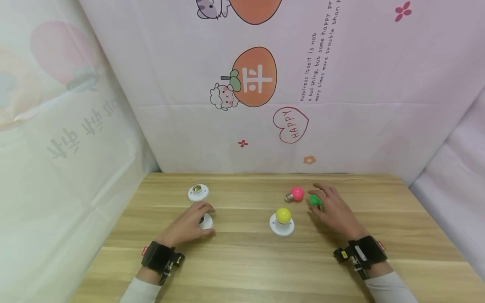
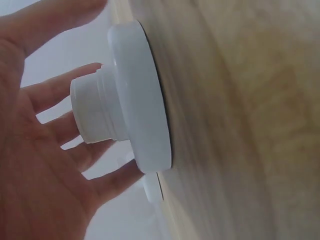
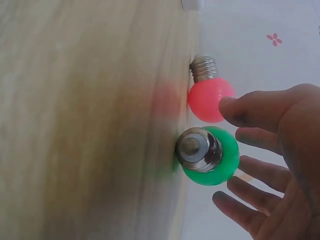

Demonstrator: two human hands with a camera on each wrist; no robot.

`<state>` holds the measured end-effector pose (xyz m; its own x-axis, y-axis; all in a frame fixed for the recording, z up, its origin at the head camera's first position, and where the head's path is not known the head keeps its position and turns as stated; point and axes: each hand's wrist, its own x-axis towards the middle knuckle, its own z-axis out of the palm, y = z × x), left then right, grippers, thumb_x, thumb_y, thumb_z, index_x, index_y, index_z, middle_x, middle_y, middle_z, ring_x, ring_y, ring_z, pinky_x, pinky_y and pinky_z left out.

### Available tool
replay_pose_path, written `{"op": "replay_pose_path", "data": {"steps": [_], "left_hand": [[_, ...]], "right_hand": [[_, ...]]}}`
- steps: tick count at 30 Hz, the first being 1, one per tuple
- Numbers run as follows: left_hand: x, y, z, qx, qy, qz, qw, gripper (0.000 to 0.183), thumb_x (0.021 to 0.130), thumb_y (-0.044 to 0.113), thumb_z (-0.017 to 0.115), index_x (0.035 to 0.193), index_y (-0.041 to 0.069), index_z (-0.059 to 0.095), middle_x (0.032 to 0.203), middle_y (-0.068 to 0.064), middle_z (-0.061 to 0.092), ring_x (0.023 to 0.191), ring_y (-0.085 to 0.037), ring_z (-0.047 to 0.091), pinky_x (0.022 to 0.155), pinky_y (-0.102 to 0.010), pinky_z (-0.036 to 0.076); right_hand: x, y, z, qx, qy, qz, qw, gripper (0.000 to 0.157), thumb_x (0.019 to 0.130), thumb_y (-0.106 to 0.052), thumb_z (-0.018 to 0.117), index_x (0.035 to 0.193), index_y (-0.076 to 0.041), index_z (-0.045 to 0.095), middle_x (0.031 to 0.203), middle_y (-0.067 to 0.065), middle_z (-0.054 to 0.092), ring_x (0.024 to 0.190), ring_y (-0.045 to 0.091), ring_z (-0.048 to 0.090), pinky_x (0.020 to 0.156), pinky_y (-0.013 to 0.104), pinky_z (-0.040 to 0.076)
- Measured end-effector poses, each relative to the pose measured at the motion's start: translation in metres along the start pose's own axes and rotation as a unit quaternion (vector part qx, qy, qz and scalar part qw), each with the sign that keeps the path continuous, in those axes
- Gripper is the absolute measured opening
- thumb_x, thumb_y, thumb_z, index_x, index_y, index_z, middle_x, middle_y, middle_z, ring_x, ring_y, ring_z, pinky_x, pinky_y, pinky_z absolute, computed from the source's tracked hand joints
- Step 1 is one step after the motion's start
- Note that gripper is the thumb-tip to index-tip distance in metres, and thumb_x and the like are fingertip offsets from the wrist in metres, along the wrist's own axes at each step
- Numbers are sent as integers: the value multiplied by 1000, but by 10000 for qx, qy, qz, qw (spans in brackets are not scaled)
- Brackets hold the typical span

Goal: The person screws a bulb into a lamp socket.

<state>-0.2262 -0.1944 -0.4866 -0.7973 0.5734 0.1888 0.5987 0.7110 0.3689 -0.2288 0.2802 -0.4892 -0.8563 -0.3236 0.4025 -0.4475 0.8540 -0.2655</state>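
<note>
My left hand (image 1: 190, 224) curves loosely around a white round lamp socket (image 2: 137, 95) that stands on the table, the thumb on the near side and the fingers behind it. In the left wrist view a gap shows between the palm and the socket's collar. My right hand (image 1: 336, 211) reaches over a green light bulb (image 3: 222, 160) lying on the table, its fingers spread beside the bulb's round end. The green bulb's metal screw base faces the right wrist camera. Just beyond it lies a pink bulb (image 1: 297, 193), close to the right hand's fingertips.
A yellow bulb (image 1: 283, 215) stands upright in a white socket (image 1: 281, 229) between the hands. Behind the left hand sits another white socket (image 1: 198, 192) with its metal opening upward. A printed cloth (image 1: 189, 134) hangs along the back edge of the wooden table (image 1: 242, 269).
</note>
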Motion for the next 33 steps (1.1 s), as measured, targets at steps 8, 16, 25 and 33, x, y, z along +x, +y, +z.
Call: {"op": "replay_pose_path", "data": {"steps": [8,16,25,33], "left_hand": [[-3,-2,-1,-72,-71,17,9999,48,72,33,82,110,11,63,122,-6,52,115,-22,46,94,-42,46],[-3,-3,-1,-17,-207,-144,9997,48,70,35,83,108,15,63,118,-1,52,110,-19,44,88,-40,46],[-5,-3,-3,-75,-405,-379,9984,47,71,33,80,113,18,63,115,2,49,104,-18,44,85,-38,46],[-5,-4,-3,-31,-405,-419,9983,53,72,32,80,117,12,60,118,-2,48,108,-20,43,88,-38,47]], "right_hand": [[-3,3,4,85,-152,45,9998,48,83,-21,73,125,-2,58,140,22,43,125,40,37,94,58,44],[-3,4,5,164,-258,219,9993,42,87,-15,70,125,-2,58,131,20,51,122,37,42,97,56,43],[-2,4,5,299,-433,422,9977,42,89,-15,67,127,-1,55,124,19,56,116,37,50,95,55,45],[0,4,1,401,-711,738,9939,54,90,-18,66,135,4,46,129,27,52,116,41,50,93,56,46]]}}
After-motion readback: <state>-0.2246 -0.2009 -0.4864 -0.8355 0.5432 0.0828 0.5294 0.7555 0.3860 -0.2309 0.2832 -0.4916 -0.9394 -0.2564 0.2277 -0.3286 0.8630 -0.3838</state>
